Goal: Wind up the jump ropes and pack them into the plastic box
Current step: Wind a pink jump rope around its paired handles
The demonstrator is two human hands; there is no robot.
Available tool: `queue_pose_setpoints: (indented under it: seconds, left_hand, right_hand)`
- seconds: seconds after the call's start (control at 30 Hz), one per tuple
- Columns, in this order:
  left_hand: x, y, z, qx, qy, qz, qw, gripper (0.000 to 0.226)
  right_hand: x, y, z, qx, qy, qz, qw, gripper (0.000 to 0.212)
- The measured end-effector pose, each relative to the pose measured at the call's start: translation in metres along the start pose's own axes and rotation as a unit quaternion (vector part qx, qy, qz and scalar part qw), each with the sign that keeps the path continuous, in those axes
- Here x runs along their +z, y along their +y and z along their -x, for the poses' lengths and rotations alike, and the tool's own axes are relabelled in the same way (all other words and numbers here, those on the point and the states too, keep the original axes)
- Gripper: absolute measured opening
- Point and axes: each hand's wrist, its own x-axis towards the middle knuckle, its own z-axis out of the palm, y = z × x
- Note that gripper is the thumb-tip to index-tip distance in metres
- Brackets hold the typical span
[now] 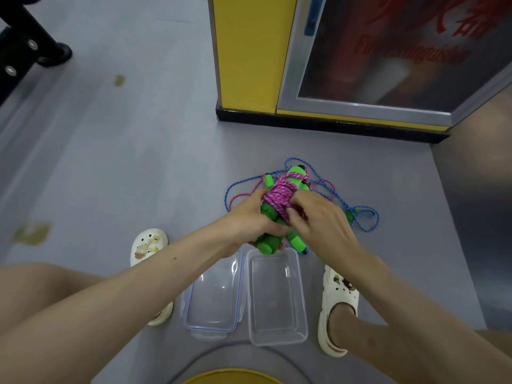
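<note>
A pink jump rope (278, 196) is wound tightly around its green foam handles (270, 241). My left hand (249, 217) grips the handle bundle from the left. My right hand (318, 217) pinches the pink windings from the right. Behind the bundle, a blue jump rope (365, 217) lies loose and tangled on the floor, one green handle showing at its right side. Just below my hands an open clear plastic box (277, 336) stands on the floor with nothing in it. Its clear lid (213, 325) with a blue rim lies beside it on the left.
My feet in white clogs (335, 309) flank the box and lid on the grey floor. A yellow pillar (249, 51) and a framed cabinet door (388, 65) stand behind. Black equipment legs (33, 45) are at the far left. A yellow round edge (232, 376) shows at the bottom.
</note>
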Motion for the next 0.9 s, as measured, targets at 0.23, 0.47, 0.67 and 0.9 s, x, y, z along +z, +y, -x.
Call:
queue_pose_setpoints:
  seconds: [0.23,0.47,0.67,0.9]
  left_hand:
    - [0.003,0.006,-0.002,0.033,0.017,0.002,0.999,0.063]
    - [0.007,0.008,-0.001,0.027,0.035,0.011,0.999,0.061]
    - [0.007,0.010,-0.002,0.011,0.047,-0.005,0.999,0.062]
    - [0.005,0.013,0.001,0.006,0.027,0.026,0.999,0.060]
  right_hand:
    - [0.000,-0.013,0.000,0.086,0.079,-0.074,0.990,0.017]
    - [0.000,-0.010,-0.007,-0.059,0.060,0.166,0.982,0.028]
    - [-0.001,-0.011,-0.005,-0.040,0.014,0.210,0.977,0.029]
    - [-0.007,-0.007,-0.009,0.115,-0.022,-0.168,0.979,0.007]
